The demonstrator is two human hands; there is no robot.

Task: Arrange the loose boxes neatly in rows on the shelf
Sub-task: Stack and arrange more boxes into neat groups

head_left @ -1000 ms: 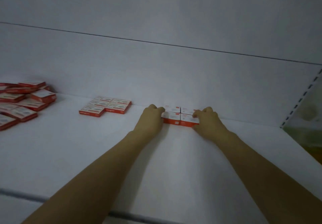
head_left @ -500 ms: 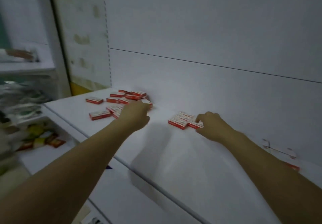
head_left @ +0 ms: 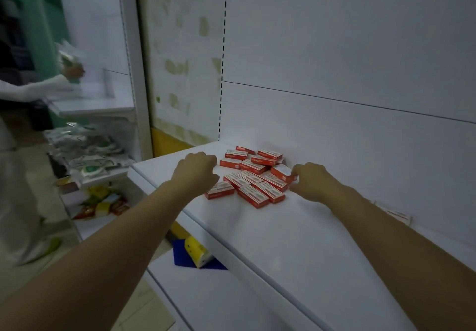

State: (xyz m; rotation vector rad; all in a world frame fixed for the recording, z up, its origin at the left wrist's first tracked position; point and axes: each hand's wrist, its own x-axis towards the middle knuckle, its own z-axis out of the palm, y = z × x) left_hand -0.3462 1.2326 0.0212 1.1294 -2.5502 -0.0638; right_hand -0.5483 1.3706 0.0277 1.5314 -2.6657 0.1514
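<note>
Shifted leftward since earlier, the left hand [head_left: 195, 169] curls beside the loose boxes [head_left: 253, 176] heaped at the shelf [head_left: 283, 240] end, whether its grip holds anything I cannot tell; the right hand [head_left: 313, 181] pinches a tilted box [head_left: 282, 172] at the heap's right edge

Left hand [head_left: 195, 173] curls beside scattered red boxes [head_left: 251, 184]; right hand [head_left: 313, 182] pinches a tilted box [head_left: 282, 172].

Both arms outstretched, left hand [head_left: 197, 169] and right hand [head_left: 313, 183] curled.
</note>
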